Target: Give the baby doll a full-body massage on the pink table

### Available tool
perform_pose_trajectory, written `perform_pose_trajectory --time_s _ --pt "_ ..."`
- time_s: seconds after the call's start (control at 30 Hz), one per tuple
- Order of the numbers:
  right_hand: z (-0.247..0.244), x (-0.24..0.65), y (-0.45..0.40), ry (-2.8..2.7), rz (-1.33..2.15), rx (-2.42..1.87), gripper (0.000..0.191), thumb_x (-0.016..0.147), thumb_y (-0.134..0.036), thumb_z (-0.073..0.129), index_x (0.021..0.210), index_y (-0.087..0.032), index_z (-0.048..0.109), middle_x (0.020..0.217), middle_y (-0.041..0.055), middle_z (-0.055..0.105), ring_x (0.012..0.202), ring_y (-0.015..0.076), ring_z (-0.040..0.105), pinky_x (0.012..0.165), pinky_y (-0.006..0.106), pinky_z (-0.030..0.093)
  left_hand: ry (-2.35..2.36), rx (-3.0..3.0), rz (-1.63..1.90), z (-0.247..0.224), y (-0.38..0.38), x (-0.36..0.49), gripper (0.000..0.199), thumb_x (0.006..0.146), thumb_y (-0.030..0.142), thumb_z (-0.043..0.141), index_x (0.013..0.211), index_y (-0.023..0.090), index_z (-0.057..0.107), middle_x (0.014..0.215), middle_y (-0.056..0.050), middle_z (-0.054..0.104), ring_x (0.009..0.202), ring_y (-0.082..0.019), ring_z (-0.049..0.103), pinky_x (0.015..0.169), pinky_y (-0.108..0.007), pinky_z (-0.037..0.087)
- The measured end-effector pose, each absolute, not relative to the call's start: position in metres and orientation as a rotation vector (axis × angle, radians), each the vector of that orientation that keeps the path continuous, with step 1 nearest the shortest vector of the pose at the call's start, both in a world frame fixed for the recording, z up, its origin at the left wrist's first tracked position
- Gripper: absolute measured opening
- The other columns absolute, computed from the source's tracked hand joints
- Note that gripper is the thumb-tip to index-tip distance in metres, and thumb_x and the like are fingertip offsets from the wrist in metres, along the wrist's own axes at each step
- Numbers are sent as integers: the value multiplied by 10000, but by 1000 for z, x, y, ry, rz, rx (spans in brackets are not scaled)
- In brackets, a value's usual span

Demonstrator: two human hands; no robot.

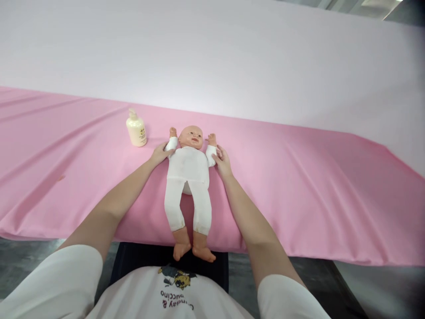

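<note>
Head | pink cloth (282, 190), white wall (212, 57) | left hand (161, 154), right hand (222, 161): holding doll's arms (171, 143)

Bald baby doll (187, 165), white fabric body, smooth flesh-toned head, hands and feet. Lying face-up on pink cloth (265, 177), head away from camera. Arms bent up beside head, legs slightly apart, feet past near edge. Faintly stained at leg cuffs.

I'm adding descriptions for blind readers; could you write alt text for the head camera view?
Two hands, left and right, hold the arms of a baby doll in white, lying face up on a pink cloth. A cream pump bottle stands to the left of the doll, near a white wall.
</note>
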State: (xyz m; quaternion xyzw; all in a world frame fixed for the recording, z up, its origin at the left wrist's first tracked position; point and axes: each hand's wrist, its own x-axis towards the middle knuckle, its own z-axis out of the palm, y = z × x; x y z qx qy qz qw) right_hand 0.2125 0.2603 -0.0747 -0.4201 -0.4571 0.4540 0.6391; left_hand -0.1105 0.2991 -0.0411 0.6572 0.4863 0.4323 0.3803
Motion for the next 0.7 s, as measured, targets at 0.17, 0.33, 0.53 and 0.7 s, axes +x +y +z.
perform_pose_trajectory --time_s 0.17,0.33,0.53,0.7 --pt "-64 212 241 -1065 960 -923 829 584 -311 836 1330 -288 476 1243 58 672 1064 198 687 971 387 556 902 1411 1311 -44 285 -115 639 591 367 831 1158 140 643 1228 -142 699 1099 -297 668 964 -429 528" --pt "-64 210 215 -1367 858 -977 353 653 -224 695 999 -232 627 1031 33 705 992 202 664 928 367 522 777 1641 1191 -50 265 -124 484 550 447 881 878 160 671 1036 -134 754 993 -282 699 935 -443 533" --pt "-59 206 190 -1536 747 -1031 172 588 -97 590 588 -203 454 747 -28 571 790 138 501 881 316 427 806 1806 1146 -42 246 -129 300 520 292 878 721 188 683 923 -96 757 1049 -280 648 1106 -470 401" --pt "-64 201 188 -1387 761 -1057 216 639 -170 652 623 -214 441 733 -46 533 734 121 480 825 290 462 812 1692 1169 -35 240 -126 293 569 264 842 804 184 686 970 -68 737 988 -244 657 1070 -445 443"
